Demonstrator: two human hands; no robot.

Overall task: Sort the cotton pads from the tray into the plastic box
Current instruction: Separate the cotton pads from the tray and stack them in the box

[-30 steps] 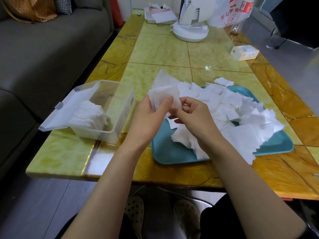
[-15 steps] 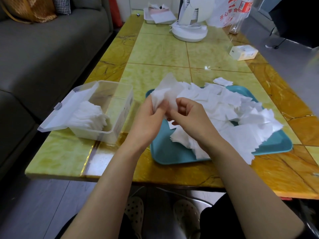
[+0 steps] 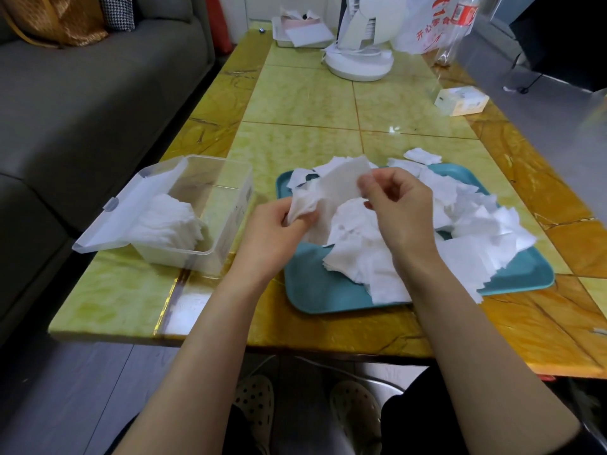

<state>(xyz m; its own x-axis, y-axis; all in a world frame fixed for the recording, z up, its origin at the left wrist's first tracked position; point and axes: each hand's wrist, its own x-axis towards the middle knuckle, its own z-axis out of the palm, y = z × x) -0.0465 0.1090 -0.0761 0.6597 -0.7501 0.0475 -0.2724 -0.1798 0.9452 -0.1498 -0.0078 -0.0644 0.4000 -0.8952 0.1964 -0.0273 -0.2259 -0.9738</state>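
A teal tray [image 3: 331, 292] lies on the table in front of me, heaped with loose white cotton pads [image 3: 466, 221]. Left of it stands a clear plastic box [image 3: 226, 224] with its lid hinged open to the left; a stack of cotton pads [image 3: 167, 223] sits inside. My left hand [image 3: 272, 231] grips a small bunch of pads [image 3: 303, 205] over the tray's left end. My right hand [image 3: 400, 208] pinches the corner of a single pad [image 3: 341, 180] held up just above that bunch. One stray pad [image 3: 422, 156] lies on the table behind the tray.
A white fan base [image 3: 359, 62], a tray of papers [image 3: 303, 36], a plastic bag [image 3: 433, 24] and a small carton [image 3: 461, 100] stand at the table's far end. A grey sofa [image 3: 82, 103] runs along the left. The table edge is close to my knees.
My hands have drawn apart: the left dropped lower with its bunch, and the right lifted one pad up and to the right.
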